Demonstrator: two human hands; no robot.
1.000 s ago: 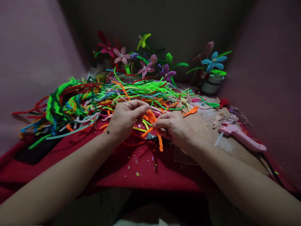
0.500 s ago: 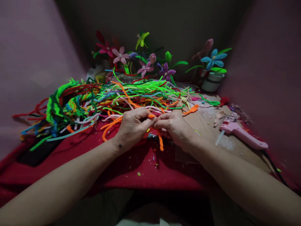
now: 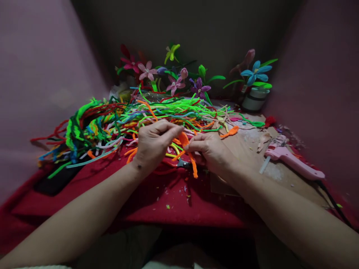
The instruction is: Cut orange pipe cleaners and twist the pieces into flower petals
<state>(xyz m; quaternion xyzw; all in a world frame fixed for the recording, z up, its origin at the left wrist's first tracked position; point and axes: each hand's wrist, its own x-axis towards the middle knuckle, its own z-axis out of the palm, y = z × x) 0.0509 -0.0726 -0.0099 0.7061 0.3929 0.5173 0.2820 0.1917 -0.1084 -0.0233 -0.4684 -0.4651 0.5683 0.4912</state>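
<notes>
Between my hands is an orange pipe cleaner [image 3: 183,139], bent into a flat petal-like loop with loose ends hanging below. My left hand [image 3: 155,141] pinches the loop's upper tip between thumb and forefinger. At its lower end, the fingers of my right hand [image 3: 206,146] are pinched on the same pipe cleaner. Under my hands lie scissors [image 3: 183,163], partly covered, their red handles toward the left. A large heap of coloured pipe cleaners [image 3: 168,108] spreads right behind my hands. An orange petal shape [image 3: 232,130] rests at the heap's right end.
A pink glue gun [image 3: 291,160] lies on a cardboard sheet [image 3: 241,149] at the right, its cord trailing off. Behind the heap stand pipe cleaner flowers [image 3: 175,85]; a blue one [image 3: 255,72] rises by a grey jar [image 3: 254,99]. A black phone-like slab [image 3: 56,182] lies left on the red cloth [image 3: 157,209].
My left hand has moved up and left from my right, and the orange loop now shows stretched between them. The scissors have come into clearer sight. The whole view has shifted slightly.
</notes>
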